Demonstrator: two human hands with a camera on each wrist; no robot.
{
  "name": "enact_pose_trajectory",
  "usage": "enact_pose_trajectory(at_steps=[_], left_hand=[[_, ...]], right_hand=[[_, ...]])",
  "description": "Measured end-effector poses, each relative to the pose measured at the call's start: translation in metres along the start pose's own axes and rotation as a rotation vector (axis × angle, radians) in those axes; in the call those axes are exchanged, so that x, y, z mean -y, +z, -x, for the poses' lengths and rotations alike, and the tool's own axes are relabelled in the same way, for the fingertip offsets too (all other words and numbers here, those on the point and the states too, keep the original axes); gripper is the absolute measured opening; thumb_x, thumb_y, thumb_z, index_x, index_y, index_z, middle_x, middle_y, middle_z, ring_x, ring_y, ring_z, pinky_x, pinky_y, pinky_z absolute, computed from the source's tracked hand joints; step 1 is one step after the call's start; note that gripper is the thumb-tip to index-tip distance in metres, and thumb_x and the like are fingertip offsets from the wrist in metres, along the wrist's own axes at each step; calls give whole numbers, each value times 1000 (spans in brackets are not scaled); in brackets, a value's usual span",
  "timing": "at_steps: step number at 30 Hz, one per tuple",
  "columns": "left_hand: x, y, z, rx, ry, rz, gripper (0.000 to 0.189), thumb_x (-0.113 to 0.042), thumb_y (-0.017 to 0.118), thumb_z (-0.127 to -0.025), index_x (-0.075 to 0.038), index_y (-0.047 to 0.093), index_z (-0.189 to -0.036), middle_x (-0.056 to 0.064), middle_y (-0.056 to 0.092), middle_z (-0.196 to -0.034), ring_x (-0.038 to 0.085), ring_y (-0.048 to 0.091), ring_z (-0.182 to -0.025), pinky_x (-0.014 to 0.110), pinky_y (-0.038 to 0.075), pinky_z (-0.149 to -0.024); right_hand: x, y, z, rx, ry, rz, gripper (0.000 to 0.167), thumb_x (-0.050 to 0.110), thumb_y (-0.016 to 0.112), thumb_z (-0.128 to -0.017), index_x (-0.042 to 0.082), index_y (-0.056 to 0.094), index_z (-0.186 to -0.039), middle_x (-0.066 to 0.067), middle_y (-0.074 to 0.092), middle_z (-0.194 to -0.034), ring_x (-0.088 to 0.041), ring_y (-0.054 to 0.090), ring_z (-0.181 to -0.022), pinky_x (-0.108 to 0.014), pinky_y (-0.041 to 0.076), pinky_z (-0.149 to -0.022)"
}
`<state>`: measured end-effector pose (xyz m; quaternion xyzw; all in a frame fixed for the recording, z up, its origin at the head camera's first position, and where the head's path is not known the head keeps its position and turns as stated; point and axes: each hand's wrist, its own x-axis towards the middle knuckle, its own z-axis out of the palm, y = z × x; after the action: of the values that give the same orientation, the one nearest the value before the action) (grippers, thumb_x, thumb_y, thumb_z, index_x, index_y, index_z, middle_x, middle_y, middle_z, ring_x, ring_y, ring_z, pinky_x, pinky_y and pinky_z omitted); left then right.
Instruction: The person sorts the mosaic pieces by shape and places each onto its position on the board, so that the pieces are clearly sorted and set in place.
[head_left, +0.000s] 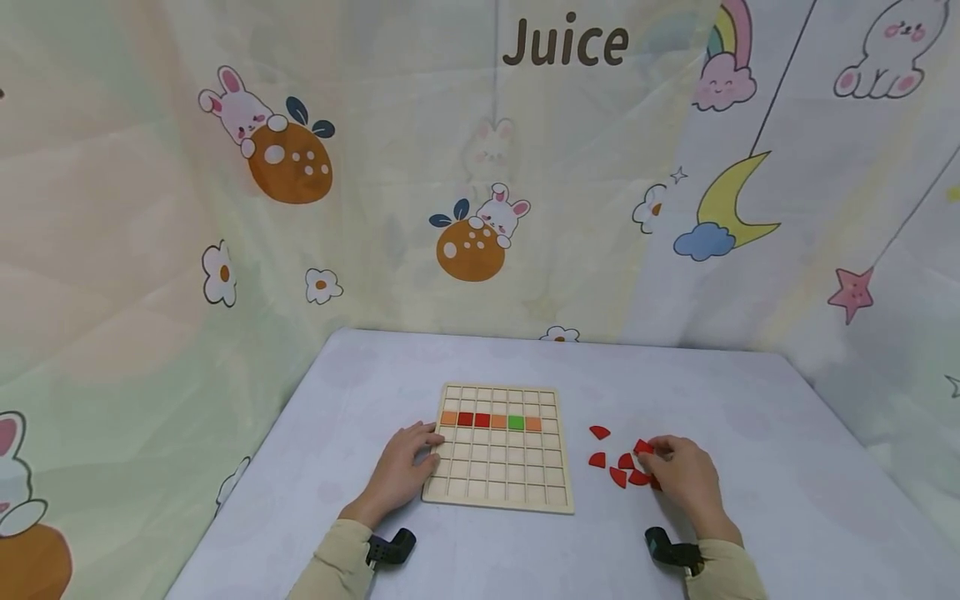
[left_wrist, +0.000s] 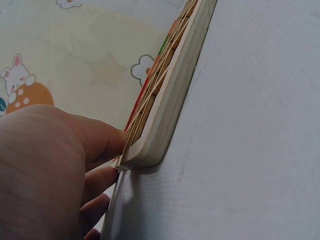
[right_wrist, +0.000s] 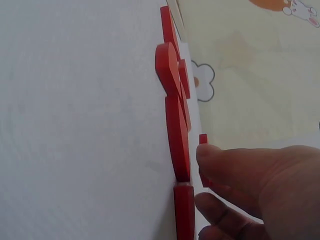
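A square wooden grid board (head_left: 487,479) lies on the table, a row of orange, red and green square tiles (head_left: 516,422) across its upper part. At its left edge rests my left hand (head_left: 401,465); in the left wrist view the thumb (left_wrist: 107,142) touches the board's rim, with the other fingers beside the edge. To the right of the board, my right hand (head_left: 688,477) pinches a red wedge-shaped piece (head_left: 643,447) between thumb and fingers, mostly covered in the right wrist view. Several red quarter-circle pieces (head_left: 618,477) lie loose beside and under that hand.
The white-covered table (head_left: 390,375) ends at a printed cloth backdrop (head_left: 390,250). A black wrist camera (head_left: 392,547) sits on the left wrist, another black camera (head_left: 663,547) on the right.
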<state>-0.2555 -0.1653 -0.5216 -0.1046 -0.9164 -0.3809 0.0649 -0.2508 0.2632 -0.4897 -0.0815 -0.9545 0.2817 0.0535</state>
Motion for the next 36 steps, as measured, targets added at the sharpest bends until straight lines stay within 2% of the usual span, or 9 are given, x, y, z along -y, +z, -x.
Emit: enact_pose_trajectory(at_steps=[6,12,14,17,20,23,27,33,36], left_hand=[[2,1,-1,-4,15,-11,23,-15,65,-92,-14,69,-115,8,53,-142,31,37,-140,51,21,-120],[1,0,-1,-8,7,2,22,-14,65,-92,-14,69,-114,8,54,-141,31,37,-140,50,21,-120],[0,0,-1,-7,10,-2,22,-14,65,-92,-14,69,-114,8,54,-141,31,37,-140,51,21,-120],[0,-1,-1,-3,-1,-3,22,-15,65,-92,-14,69,-114,8,54,-141,31,37,-140,50,21,-120],[-1,-1,0,0,-15,2,22,-16,65,-93,-15,69,-114,6,53,-142,29,36,-141,49,20,-121],[0,1,0,2,-12,9,22,-17,65,-93,-16,69,-114,6,53,-142,30,36,-141,50,21,-121],[0,3,2,6,-13,10,21,-17,65,-93,-17,69,-114,6,52,-143,29,36,-141,49,20,-121],[-1,0,2,-9,-2,10,22,-16,66,-92,-16,69,-114,7,54,-141,30,37,-140,49,21,-120],[-1,0,1,-7,0,5,22,-16,65,-92,-16,69,-114,6,54,-141,29,37,-140,49,21,-121]], right_hand=[[8,9,-2,-9,-45,-45,38,22,72,-88,-4,66,-116,-18,67,-99,-24,56,-77,-25,47,-55],[22,15,-7,-3,-70,-48,39,24,72,-88,1,66,-118,-14,66,-102,-23,54,-81,-23,46,-55],[27,16,-8,9,-68,-65,39,22,71,-88,1,65,-120,-15,65,-104,-24,57,-79,-23,48,-54],[35,17,-10,22,-70,-77,38,20,70,-89,2,64,-122,-17,64,-108,-26,58,-85,-23,52,-54],[40,19,-12,36,-75,-81,37,20,70,-90,3,64,-122,-17,64,-112,-29,59,-89,-26,55,-57],[44,22,-15,34,-103,-65,36,21,70,-90,4,65,-121,-15,65,-114,-34,60,-97,-37,59,-70],[50,29,-18,39,-150,-62,34,19,70,-89,5,66,-120,-12,66,-114,-35,58,-104,-49,55,-85],[65,38,-25,49,-229,-52,34,18,74,-87,7,67,-119,-7,67,-111,-20,58,-89,-39,57,-79],[74,40,-26,45,-257,-39,33,17,74,-86,7,68,-117,-6,68,-107,-18,58,-84,-34,56,-74]])
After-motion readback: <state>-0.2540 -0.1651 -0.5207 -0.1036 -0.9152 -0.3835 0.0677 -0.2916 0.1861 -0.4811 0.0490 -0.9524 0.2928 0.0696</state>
